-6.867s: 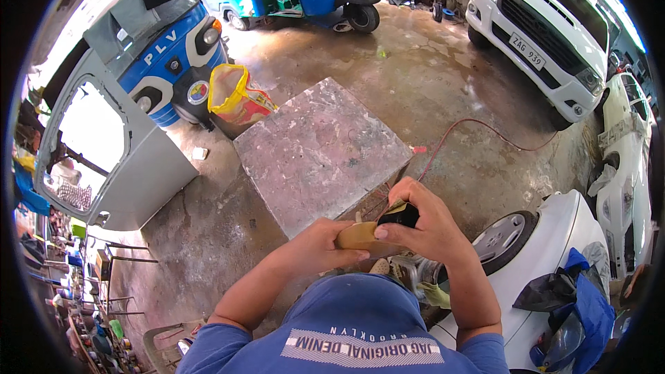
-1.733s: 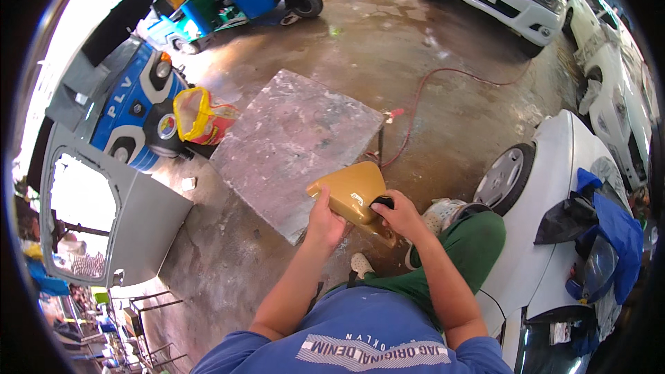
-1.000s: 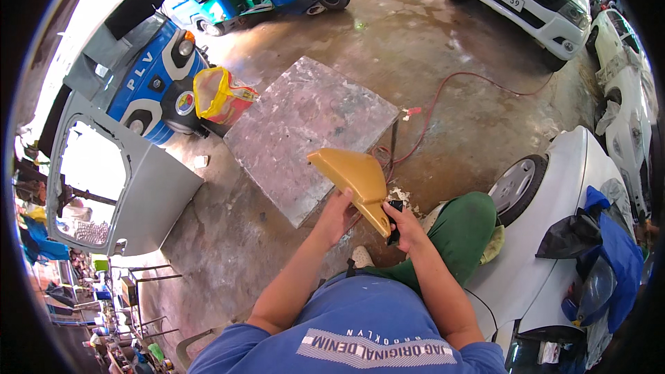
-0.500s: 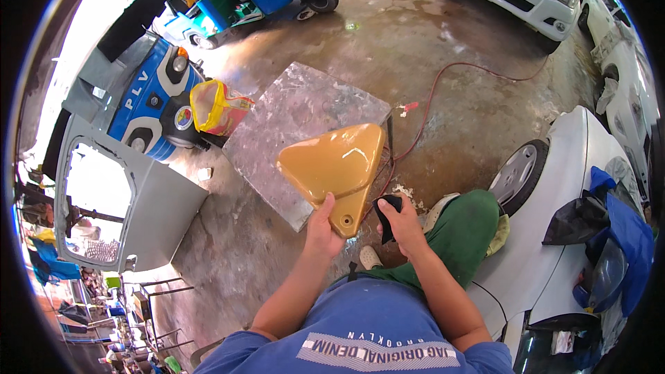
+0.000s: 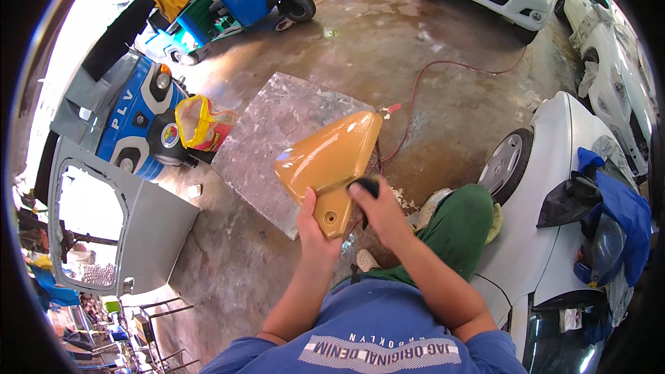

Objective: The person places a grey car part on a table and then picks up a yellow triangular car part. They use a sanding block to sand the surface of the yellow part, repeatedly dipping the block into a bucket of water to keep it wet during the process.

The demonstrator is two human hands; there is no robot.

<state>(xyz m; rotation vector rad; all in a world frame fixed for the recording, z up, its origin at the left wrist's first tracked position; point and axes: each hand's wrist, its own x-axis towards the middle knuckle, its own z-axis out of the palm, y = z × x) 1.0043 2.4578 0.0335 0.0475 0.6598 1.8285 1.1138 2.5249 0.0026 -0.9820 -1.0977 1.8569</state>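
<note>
A glossy gold panel [image 5: 324, 156], shaped like a motorcycle side cover with a hole in its narrow end, is tilted up in front of me. My left hand [image 5: 316, 225] grips that narrow end, thumb on its face and the other fingers hidden behind. Closed around a folded black cloth or pad [image 5: 368, 185], my right hand [image 5: 385, 213] meets the panel's right edge just above the narrow part. Beneath the panel lies a square, paint-stained grey work surface [image 5: 253, 131].
A yellow-and-red bag [image 5: 201, 125] stands left of the work surface, near a blue vehicle front [image 5: 135, 111]. A grey door shell [image 5: 156, 215] is at left. A red hose [image 5: 420, 83] crosses the floor. A white car [image 5: 530, 215] stands close on my right.
My right hand has brought the black pad up and left against the panel's edge. The panel has tilted, its upper edge rising. The whole view has shifted slightly.
</note>
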